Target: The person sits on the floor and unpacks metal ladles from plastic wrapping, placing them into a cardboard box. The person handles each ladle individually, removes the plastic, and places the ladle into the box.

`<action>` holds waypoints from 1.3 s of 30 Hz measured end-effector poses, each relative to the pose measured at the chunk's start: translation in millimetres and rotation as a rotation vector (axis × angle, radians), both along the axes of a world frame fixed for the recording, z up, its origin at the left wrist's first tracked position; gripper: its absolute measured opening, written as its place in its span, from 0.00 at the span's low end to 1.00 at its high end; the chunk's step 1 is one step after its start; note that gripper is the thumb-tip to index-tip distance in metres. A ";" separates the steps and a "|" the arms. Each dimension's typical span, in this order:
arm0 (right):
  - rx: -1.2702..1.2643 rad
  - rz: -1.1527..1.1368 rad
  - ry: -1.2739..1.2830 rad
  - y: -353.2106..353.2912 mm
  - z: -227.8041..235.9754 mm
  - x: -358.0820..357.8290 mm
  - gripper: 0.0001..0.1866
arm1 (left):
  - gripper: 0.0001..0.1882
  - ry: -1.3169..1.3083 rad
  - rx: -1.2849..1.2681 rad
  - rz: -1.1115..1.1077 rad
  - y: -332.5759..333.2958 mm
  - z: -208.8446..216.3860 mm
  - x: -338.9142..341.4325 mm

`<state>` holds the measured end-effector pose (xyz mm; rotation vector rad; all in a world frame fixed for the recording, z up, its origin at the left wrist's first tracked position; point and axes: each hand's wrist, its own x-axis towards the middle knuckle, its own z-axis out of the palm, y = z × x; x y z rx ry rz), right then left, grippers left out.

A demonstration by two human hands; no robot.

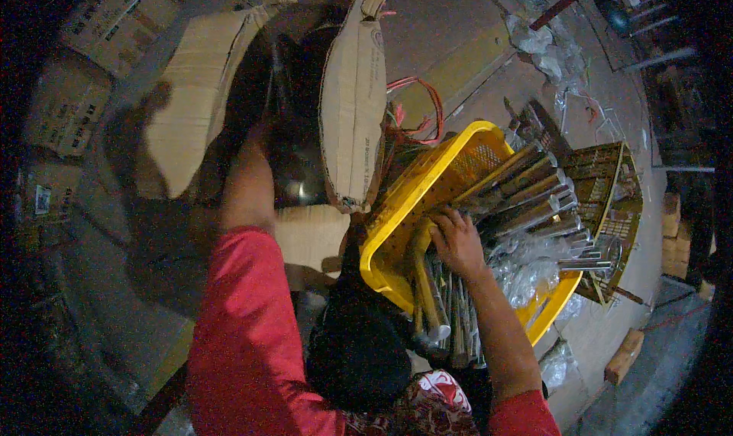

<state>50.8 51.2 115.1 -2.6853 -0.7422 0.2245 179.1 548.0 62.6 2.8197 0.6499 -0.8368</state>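
The grey floor (450,24) carries crumpled clear plastic (557,50) and a brown block (624,356).

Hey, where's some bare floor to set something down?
Beyond the yellow basket, floor shows bare between the cardboard flap and scattered clear plastic. The basket itself is crowded with metal tubes, wrapping and the right hand.

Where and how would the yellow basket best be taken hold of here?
I'd take the yellow basket by the upper half of its long left rim, coming from the picture's upper left. That stretch looks bare and clear of the cardboard box, while metal rods jut over the right side and the right hand lies among the contents.
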 end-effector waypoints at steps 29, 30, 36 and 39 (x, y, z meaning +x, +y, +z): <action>-0.053 -0.134 0.074 -5.1 -19.0 -10.4 0.21 | 0.18 -1.220 -1.338 0.587 -129.6 342.2 -99.1; -0.039 -0.151 0.107 -6.3 -22.0 -11.5 0.21 | 0.17 -1.241 -1.373 0.487 -148.7 342.1 -92.6; 0.066 -0.127 0.020 -9.9 -36.2 -12.6 0.21 | 0.15 -1.214 -1.092 -0.078 -262.6 346.5 -73.6; 0.009 -0.117 -0.029 -11.5 -38.7 -14.4 0.21 | 0.16 -0.887 -0.796 -0.154 -302.7 334.7 -73.4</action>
